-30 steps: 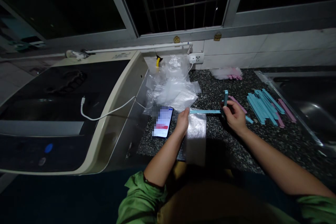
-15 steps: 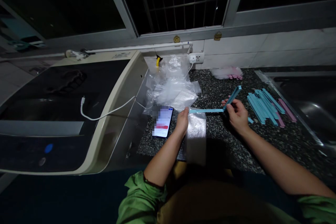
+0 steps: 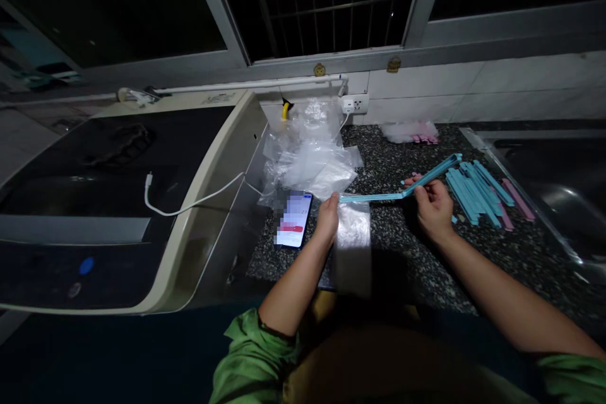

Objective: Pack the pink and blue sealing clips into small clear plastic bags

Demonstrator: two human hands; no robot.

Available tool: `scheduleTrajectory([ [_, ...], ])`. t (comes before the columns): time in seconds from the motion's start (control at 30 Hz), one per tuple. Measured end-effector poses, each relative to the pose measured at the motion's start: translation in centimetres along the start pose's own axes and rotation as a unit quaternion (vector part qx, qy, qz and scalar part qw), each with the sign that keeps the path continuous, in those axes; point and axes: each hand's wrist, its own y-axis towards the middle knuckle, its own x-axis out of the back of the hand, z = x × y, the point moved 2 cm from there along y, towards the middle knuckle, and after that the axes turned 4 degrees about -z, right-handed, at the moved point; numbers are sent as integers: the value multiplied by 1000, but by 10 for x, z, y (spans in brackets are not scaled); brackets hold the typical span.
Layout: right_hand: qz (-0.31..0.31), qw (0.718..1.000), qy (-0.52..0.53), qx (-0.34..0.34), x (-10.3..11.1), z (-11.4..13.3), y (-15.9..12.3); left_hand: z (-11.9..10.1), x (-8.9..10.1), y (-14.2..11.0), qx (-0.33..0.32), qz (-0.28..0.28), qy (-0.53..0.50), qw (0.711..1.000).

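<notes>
A long, light-blue hinged bag clip [image 3: 372,198] stretches between my two hands, its two arms folded open at a wide angle. My left hand [image 3: 327,218] is closed on the left end of the lower arm. Around the hinge and the raised arm, my right hand [image 3: 433,205] has its fingers closed; a bit of pink shows by its fingertips. Directly below the clip lies a clear plastic bag [image 3: 353,246], its upper edge up against the lower arm; whether my left hand pinches it too I cannot tell.
Several blue clips [image 3: 473,192] and pink clips [image 3: 518,199] lie to the right, near the metal sink [image 3: 563,202]. Left of my hands rest a lit phone [image 3: 296,221] and crumpled clear bags [image 3: 312,158]. A washing machine [image 3: 189,233] with a white cable stands at the left.
My right hand has swung the clip's raised arm outward and down to the right, so the clip is opened wider. My left hand has stayed almost in place.
</notes>
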Motion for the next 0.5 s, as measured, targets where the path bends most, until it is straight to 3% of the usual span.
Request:
scheduleTrajectory([
  [0.5,4,999,40,-22,-2,1,1,-3,4,3,-17,-22,2,1000],
])
